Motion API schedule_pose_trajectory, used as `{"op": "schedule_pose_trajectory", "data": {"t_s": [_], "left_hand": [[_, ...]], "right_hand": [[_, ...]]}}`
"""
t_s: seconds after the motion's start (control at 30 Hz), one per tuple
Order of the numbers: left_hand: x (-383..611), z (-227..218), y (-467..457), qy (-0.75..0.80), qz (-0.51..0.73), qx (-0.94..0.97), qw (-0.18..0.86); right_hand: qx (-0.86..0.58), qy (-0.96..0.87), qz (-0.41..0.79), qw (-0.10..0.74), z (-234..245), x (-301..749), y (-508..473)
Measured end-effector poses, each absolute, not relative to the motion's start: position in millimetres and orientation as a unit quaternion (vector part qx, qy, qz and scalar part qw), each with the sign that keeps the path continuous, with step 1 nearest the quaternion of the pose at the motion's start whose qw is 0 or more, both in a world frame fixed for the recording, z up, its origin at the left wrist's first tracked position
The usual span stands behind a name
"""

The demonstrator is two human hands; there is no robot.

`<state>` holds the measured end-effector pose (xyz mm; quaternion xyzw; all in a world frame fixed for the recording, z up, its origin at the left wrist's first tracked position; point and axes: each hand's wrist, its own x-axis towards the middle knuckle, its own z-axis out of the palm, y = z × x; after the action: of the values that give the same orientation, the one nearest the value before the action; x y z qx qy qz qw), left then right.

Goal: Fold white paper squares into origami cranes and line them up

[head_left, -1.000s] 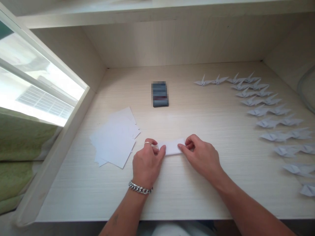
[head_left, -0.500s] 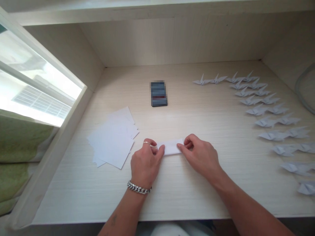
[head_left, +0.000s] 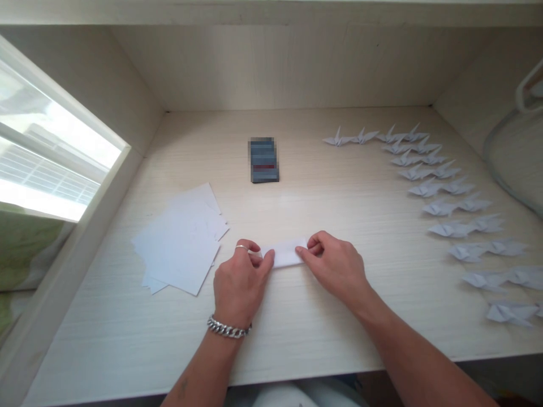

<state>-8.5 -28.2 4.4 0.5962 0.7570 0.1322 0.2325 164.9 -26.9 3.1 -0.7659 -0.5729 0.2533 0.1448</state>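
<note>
A folded strip of white paper (head_left: 285, 253) lies on the pale wooden desk (head_left: 322, 316) in front of me. My left hand (head_left: 238, 282), with a ring and a chain bracelet, pinches its left end with curled fingers. My right hand (head_left: 335, 265) pinches the right end the same way. Both hands rest on the desk and press the paper flat between them.
A loose stack of white square sheets (head_left: 180, 240) lies left of my hands. A dark small box (head_left: 263, 160) stands further back. Several folded paper cranes (head_left: 441, 186) run in rows along the right side. A window (head_left: 46, 164) is at the left, a round object (head_left: 515, 152) at the far right.
The view has shifted so everything sits slightly further left. My hands hold the folded paper in the same grip.
</note>
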Motion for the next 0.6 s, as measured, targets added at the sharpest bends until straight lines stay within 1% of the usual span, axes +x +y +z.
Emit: {"op": "schedule_pose_trajectory", "data": {"t_s": [0.6], "left_hand": [[-8.4,4.8,-29.4,0.752,0.144,0.598,0.238]], "right_hand": [[-0.767,-0.574,0.256,0.130,5.9,165.9,-26.6]]}}
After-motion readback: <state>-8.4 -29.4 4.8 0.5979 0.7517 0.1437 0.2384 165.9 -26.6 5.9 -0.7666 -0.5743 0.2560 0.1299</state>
